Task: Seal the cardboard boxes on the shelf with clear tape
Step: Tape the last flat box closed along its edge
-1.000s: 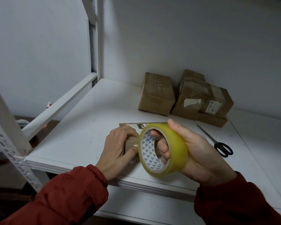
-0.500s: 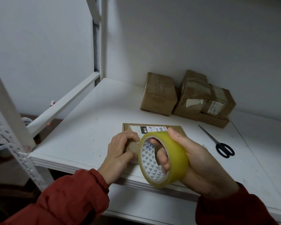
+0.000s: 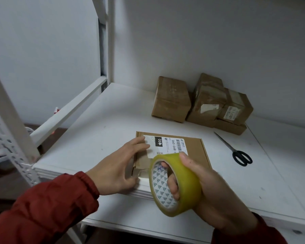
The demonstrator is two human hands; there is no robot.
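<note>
A flat cardboard box (image 3: 195, 152) with a white shipping label lies near the front edge of the white shelf (image 3: 99, 134). My left hand (image 3: 116, 166) lies over the box's left edge, fingers straight on its top and thumb at its near corner. My right hand (image 3: 209, 191) grips a roll of clear yellowish tape (image 3: 174, 184), fingers through the core and thumb on the outside. A short strip of tape runs from the roll to the box's near-left corner. The roll hides the box's near edge.
Several taped brown boxes (image 3: 171, 99) are stacked at the back of the shelf against the wall. Black-handled scissors (image 3: 236, 152) lie to the right of the flat box. A white perforated upright (image 3: 12, 147) stands at the shelf's front-left corner.
My left hand has gone from pinching the tape end at the box's near corner to lying flat over the box's left edge. The view has tilted down, so more of the box shows.
</note>
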